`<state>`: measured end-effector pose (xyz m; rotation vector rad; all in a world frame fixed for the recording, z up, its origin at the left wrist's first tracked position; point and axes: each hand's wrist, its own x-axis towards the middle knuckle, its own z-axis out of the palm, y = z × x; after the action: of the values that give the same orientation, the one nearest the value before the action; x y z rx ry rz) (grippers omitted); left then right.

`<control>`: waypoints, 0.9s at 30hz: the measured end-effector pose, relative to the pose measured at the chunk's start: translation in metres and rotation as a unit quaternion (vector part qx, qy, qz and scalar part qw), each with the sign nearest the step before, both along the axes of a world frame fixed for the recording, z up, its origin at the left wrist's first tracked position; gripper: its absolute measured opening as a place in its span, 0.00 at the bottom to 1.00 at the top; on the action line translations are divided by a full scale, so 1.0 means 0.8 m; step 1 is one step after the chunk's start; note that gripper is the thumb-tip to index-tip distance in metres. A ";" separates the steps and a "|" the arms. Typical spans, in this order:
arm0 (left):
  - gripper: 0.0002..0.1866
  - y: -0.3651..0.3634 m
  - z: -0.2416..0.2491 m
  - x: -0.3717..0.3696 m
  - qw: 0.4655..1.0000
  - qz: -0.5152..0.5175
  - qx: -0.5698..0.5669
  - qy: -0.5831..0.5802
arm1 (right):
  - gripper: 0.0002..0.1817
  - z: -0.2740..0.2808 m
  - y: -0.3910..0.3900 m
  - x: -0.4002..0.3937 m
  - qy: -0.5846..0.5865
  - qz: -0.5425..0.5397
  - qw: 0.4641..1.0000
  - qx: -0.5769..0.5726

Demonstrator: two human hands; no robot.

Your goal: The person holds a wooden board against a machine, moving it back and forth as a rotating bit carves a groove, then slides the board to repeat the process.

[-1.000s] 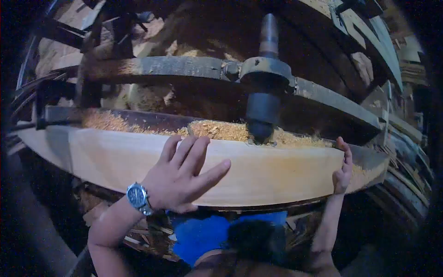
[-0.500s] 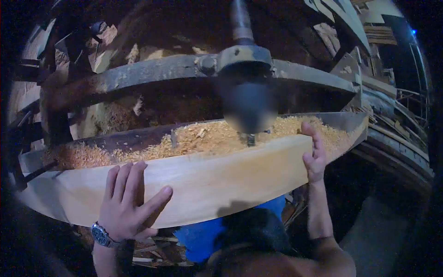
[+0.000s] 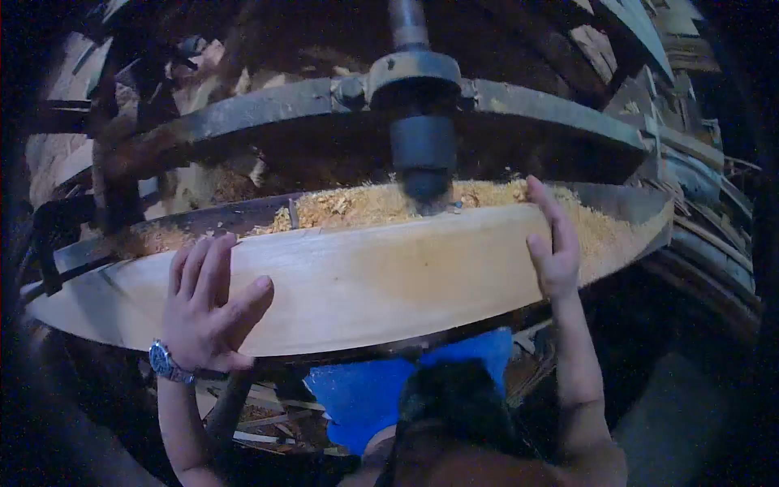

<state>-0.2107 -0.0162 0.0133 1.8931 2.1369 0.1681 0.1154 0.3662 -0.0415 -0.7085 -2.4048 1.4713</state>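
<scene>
A long pale wooden board [image 3: 373,284] with a curved near edge lies across the machine table. My left hand [image 3: 203,304] rests on its left part, fingers and thumb spread, fingertips at the far edge; a metal watch [image 3: 168,361] is on that wrist. At the board's right end is my right hand [image 3: 560,252], thumb and a finger stretched out and apart, its other fingers hidden. Between the hands, a dark spindle [image 3: 423,142] comes down from above to the board's far edge. Its lower tip is blurred among wood shavings [image 3: 341,201].
A metal crossbar [image 3: 260,114] runs behind the board and carries the spindle's collar [image 3: 414,77]. Shavings also cover the table's right end [image 3: 649,219]. Wood scraps [image 3: 276,418] lie on the floor below, beside blue cloth [image 3: 361,398]. Stacked timber [image 3: 706,235] stands at right.
The camera view has shifted, so most things sit higher. Both hands and the board have moved a little left against the table, and the board's far edge is closer to the spindle tip.
</scene>
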 end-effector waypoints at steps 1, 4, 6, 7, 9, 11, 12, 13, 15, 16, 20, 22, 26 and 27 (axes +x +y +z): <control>0.46 -0.004 0.000 -0.001 1.000 -0.002 -0.010 0.009 | 0.48 0.015 0.001 -0.014 -0.037 0.062 0.993 0.097; 0.37 0.009 0.024 0.015 0.996 0.026 -0.059 0.058 | 0.61 0.099 -0.015 -0.038 -0.268 0.251 0.878 0.308; 0.34 0.026 0.022 0.039 0.984 0.100 -0.105 0.100 | 0.65 0.116 -0.016 -0.056 -0.330 0.357 0.820 0.302; 0.34 0.031 0.022 0.050 0.975 0.134 -0.134 0.114 | 0.63 0.106 -0.013 -0.062 -0.285 0.388 0.823 0.302; 0.38 0.040 0.025 0.055 0.979 0.145 -0.124 0.066 | 0.61 0.081 0.001 -0.073 -0.188 0.448 0.821 0.300; 0.40 0.046 0.023 0.055 0.981 0.159 -0.099 0.046 | 0.55 0.071 0.016 -0.073 -0.137 0.455 0.831 0.290; 0.39 0.044 0.016 0.057 0.982 0.162 -0.085 0.041 | 0.56 0.067 0.023 -0.069 -0.111 0.458 0.838 0.274; 0.39 0.046 0.017 0.062 0.983 0.162 -0.074 0.034 | 0.57 0.061 0.028 -0.061 -0.086 0.460 0.847 0.251; 0.35 0.068 0.025 0.068 0.978 0.166 -0.115 0.060 | 0.51 0.042 0.043 -0.051 -0.043 0.444 0.845 0.295; 0.35 0.072 0.020 0.075 0.975 0.172 -0.119 0.074 | 0.49 0.036 0.051 -0.045 -0.034 0.445 0.844 0.296; 0.35 0.087 0.022 0.099 0.971 0.188 -0.136 0.056 | 0.38 0.046 0.068 -0.030 -0.037 0.447 0.861 0.241; 0.37 0.092 0.015 0.112 0.975 0.185 -0.114 0.051 | 0.34 0.052 0.077 -0.018 -0.067 0.442 0.861 0.241; 0.37 0.127 0.006 0.153 0.976 0.181 -0.112 0.039 | 0.27 0.062 0.101 0.025 -0.130 0.432 0.849 0.275; 0.37 0.132 0.004 0.162 0.977 0.182 -0.097 0.045 | 0.28 0.060 0.104 0.035 -0.122 0.426 0.853 0.276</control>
<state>-0.0811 0.0892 0.0164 1.4167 2.4453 -0.0530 0.1438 0.4494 0.0066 0.3982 -3.3265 0.7715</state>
